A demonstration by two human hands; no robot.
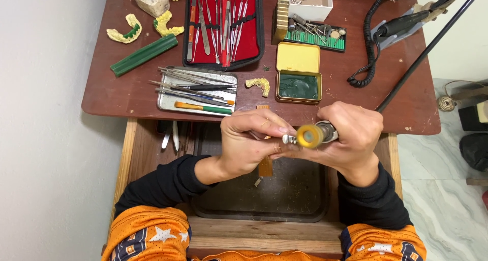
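Right now both hands meet just past the front edge of the bench [127, 101], over a dark tray [284, 195] in the open drawer. The right hand [351, 136] wraps its fingers around a rotary handpiece [325, 133] tipped with a yellow polishing wheel [309, 136]. The left hand [251, 139] pinches a small metal piece [288, 138] in its fingers, held touching or just beside the wheel. Behind them on the bench sit an open yellow tin [299, 72] of green wax, a steel tray of tools [197, 90] and a red instrument case [223, 27]
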